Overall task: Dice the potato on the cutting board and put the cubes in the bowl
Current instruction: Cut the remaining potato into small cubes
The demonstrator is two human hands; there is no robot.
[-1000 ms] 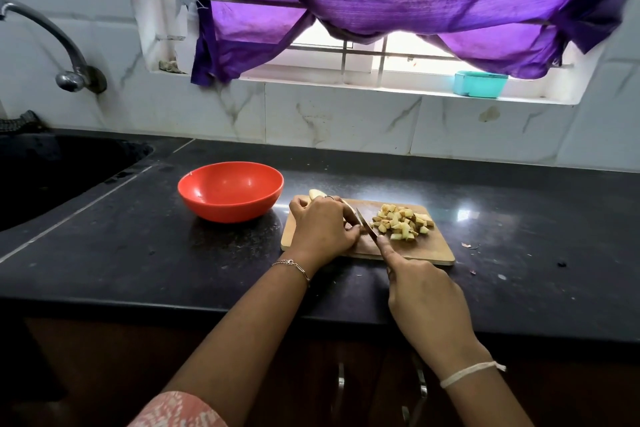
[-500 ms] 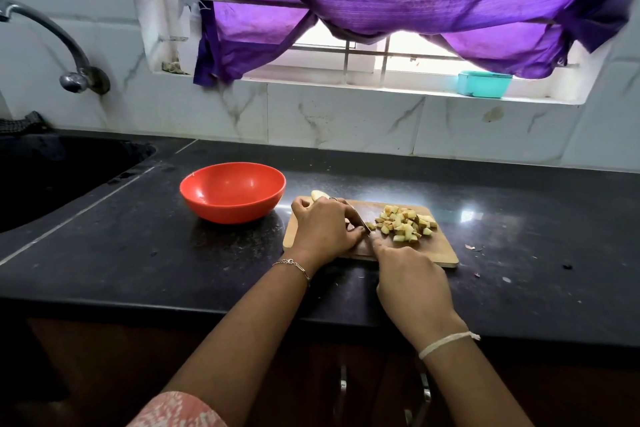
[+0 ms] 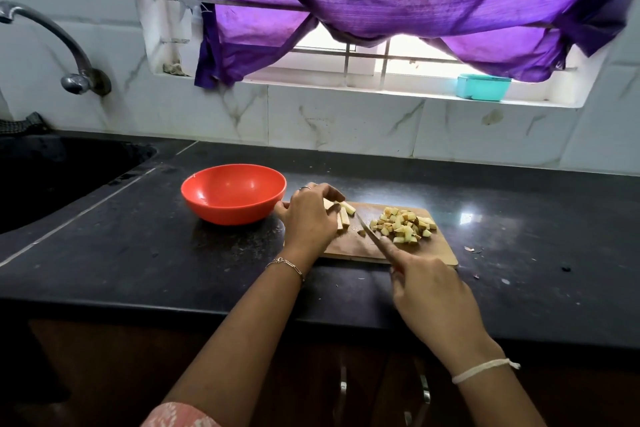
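Observation:
A wooden cutting board [image 3: 353, 246] lies on the black counter. On its left end my left hand [image 3: 310, 218] holds a bundle of pale potato sticks [image 3: 344, 215] with curled fingers. My right hand [image 3: 429, 295] grips a knife [image 3: 369, 232] whose blade points up and left, its tip lifted just right of the sticks. A heap of diced potato cubes [image 3: 403, 227] sits on the board's right half. The orange bowl [image 3: 233, 192] stands left of the board with nothing in it.
A dark sink [image 3: 52, 177] with a metal tap [image 3: 72, 55] lies at the left. A teal box [image 3: 483, 87] sits on the window sill under a purple curtain. Small potato scraps [image 3: 472, 250] lie on the counter right of the board.
My left hand slid back to the left, uncovering the ends of the potato sticks. The knife drew away from the sticks toward me and to the right.

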